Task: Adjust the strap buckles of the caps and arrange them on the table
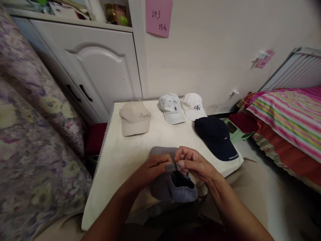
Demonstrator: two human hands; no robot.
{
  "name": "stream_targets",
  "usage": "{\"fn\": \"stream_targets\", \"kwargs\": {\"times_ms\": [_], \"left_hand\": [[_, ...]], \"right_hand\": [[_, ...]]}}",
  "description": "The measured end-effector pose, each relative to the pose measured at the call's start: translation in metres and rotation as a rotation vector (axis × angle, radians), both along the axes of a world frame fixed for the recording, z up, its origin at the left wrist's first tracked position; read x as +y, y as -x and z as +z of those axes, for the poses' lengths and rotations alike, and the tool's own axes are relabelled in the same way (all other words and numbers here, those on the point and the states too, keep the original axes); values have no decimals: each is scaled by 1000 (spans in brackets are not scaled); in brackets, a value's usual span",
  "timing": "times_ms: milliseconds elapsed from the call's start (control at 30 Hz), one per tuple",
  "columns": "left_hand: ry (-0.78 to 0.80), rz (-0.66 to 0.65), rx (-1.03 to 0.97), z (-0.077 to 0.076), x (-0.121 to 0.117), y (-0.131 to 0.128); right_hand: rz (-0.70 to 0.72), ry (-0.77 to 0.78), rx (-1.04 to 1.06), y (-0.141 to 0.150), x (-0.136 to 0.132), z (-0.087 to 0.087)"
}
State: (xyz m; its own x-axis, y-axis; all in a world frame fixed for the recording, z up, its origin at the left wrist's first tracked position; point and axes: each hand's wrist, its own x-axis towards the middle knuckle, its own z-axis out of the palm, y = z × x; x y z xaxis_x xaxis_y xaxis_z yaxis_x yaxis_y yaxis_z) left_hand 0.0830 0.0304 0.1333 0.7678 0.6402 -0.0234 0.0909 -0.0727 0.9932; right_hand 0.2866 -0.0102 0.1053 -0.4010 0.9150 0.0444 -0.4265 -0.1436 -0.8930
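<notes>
A grey-blue baseball cap lies on its side at the table's near edge, its dark inside partly showing. My left hand pinches one end of the cap's back strap between thumb and fingers. On the strap's other end, beside the buckle area, the thumb and fingers of my right hand are closed. Both hands nearly meet above the cap's opening. Whether the strap is fastened I cannot make out.
On the cream-covered table sit a beige cap, a pale blue cap, a white cap and a navy cap. A floral curtain hangs at left; a striped bed stands at right.
</notes>
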Motion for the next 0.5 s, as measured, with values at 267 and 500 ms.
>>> {"fn": "stream_targets", "kwargs": {"times_ms": [267,500], "left_hand": [[-5,8,-12,3,0,-1],[17,17,16,2,-1,-3]], "right_hand": [[9,13,-14,-1,1,1],[-15,-1,-47,2,1,-1]]}}
